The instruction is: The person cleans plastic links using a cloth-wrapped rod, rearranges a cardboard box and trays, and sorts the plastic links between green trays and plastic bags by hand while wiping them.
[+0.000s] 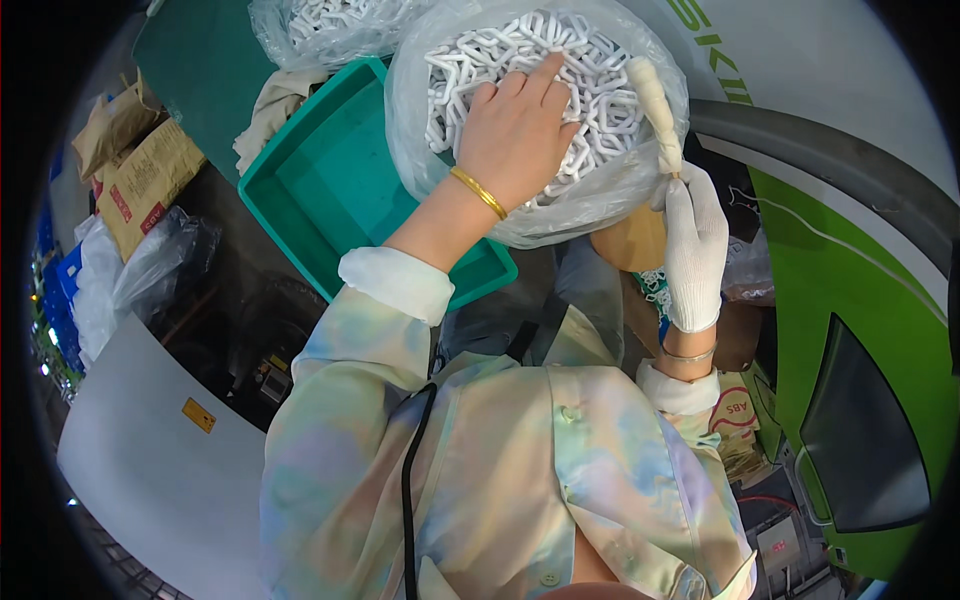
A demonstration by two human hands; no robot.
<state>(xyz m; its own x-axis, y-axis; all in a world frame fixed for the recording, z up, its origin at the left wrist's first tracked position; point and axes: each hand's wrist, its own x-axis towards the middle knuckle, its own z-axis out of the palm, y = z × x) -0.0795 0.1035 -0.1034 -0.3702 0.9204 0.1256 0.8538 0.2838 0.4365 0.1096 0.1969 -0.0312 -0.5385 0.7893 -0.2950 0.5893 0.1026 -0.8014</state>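
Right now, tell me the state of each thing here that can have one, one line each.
Left hand: bare, fingers spread flat on the white plastic links.
Right hand: white glove on, gripping the bag's twisted rim.
Clear bag: open, full of links.
Teal tray: empty as far as visible, partly under the bag.
Second bag: holds links; whether open, unclear.

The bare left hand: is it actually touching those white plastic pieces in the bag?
Touching. The head view shows the left hand lying palm-down on the white plastic pieces, fingers pressed into the pile with no gap.
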